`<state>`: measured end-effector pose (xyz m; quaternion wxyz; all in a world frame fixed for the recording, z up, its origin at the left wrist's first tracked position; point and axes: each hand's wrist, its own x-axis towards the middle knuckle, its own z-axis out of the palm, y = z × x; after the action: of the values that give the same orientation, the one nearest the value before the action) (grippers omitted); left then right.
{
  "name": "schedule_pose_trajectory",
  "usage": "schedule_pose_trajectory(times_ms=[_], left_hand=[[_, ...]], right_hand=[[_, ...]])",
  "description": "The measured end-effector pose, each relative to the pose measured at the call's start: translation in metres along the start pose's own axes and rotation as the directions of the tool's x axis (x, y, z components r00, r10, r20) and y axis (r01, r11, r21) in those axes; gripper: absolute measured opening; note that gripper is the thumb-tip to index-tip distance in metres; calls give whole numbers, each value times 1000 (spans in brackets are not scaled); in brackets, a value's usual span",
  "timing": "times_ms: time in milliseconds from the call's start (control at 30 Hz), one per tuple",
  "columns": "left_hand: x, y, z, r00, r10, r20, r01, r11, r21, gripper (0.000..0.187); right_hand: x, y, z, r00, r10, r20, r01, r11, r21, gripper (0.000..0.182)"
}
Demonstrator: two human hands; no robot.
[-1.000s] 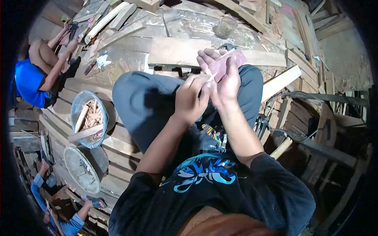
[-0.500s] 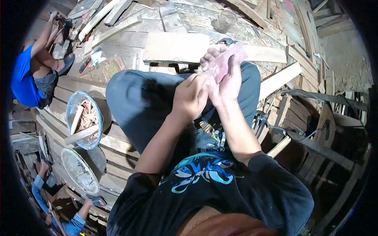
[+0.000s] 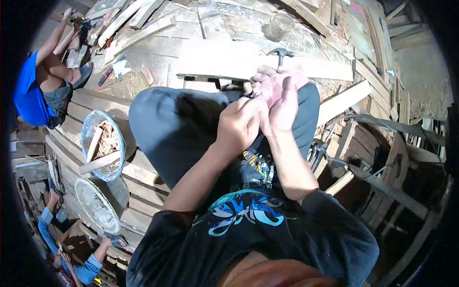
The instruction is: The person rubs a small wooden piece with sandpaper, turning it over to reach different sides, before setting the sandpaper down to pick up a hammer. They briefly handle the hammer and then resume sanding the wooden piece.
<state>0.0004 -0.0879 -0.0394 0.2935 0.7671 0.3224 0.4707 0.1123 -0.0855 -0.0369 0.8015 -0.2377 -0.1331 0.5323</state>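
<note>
My right hand (image 3: 282, 110) is turned palm up with its thumb raised, closed around a crumpled pink piece (image 3: 275, 89) whose material I cannot make out. My left hand (image 3: 237, 122) is closed beside it, fingertips pinched together at the piece's lower left edge. Whatever sits between those fingertips is hidden. Both hands are above my lap, between my bent knees. Just beyond them a claw hammer (image 3: 280, 54) stands with its head up against a pale board (image 3: 215, 55).
Left of my leg are a bucket of wood offcuts (image 3: 82, 143) and a second bucket (image 3: 117, 222). A red-handled tool (image 3: 104, 77) lies farther off. Long planks (image 3: 342, 103) lie to the right. One person in blue (image 3: 31, 98) sits at left, another (image 3: 91, 271) at lower left.
My hands have come slightly nearer to me, lowering the pink piece. More of the hammer shows behind them, and the whole view has shifted a little.
</note>
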Motion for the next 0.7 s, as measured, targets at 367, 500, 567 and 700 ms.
schedule_pose_trajectory(times_ms=[367,500,567,700], left_hand=[[-6,-1,2,991,16,137,-16,1000,0,27],[4,-2,2,998,-47,-34,47,999,16,28],[1,5,-2,996,-32,81,28,998,51,28],[4,-3,-1,1000,3,20,-4,1000,13,23]], right_hand=[[11,-2,-14,996,-30,-89,30,1000,-4,39],[-6,10,4,1000,6,20,-5,997,-80,36],[2,6,-12,999,30,11,-30,999,31,38],[3,1,-4,999,-3,36,0,996,86,37]])
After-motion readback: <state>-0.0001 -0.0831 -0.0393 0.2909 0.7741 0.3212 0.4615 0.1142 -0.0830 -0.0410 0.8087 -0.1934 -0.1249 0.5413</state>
